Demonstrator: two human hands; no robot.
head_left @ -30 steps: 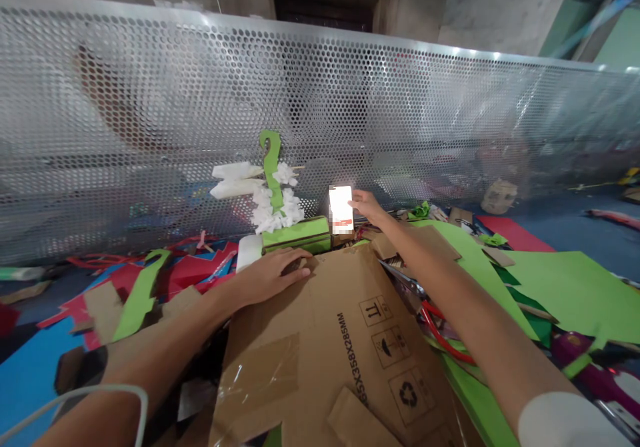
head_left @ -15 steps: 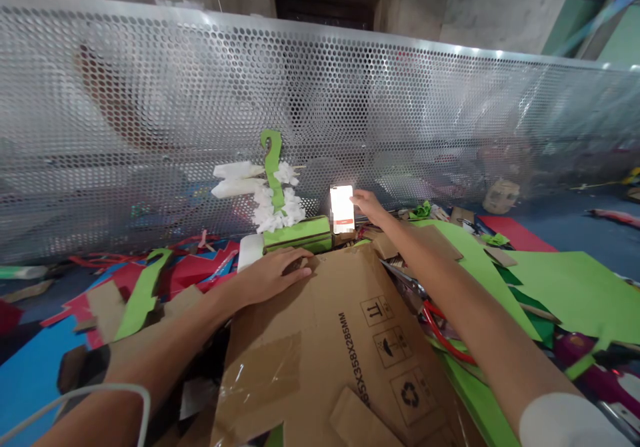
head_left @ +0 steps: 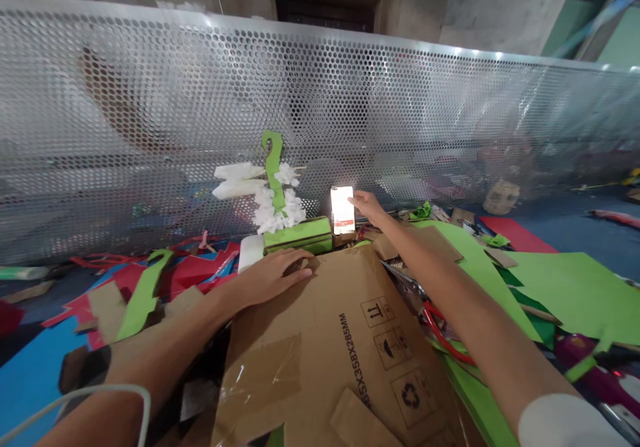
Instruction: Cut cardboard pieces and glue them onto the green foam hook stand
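Observation:
My left hand (head_left: 273,276) lies flat, fingers stretched out, on the far edge of a flattened brown cardboard box (head_left: 345,347). My right hand (head_left: 367,205) reaches far forward, a fingertip touching the lit screen of a phone (head_left: 343,208) that stands propped near the perforated metal screen (head_left: 320,120). Just left of the phone sits a green cardboard block (head_left: 299,234) with an upright green strip and white paper tufts (head_left: 275,197).
Green paper sheets (head_left: 560,287) cover the right side. Red-handled scissors (head_left: 443,337) lie under my right forearm. Red and blue scraps and cardboard offcuts (head_left: 130,287) litter the left. A white cable (head_left: 90,394) crosses my left arm.
Almost nothing moved: my right fingertip shifted slightly on the phone screen. The left hand stays flat on the cardboard.

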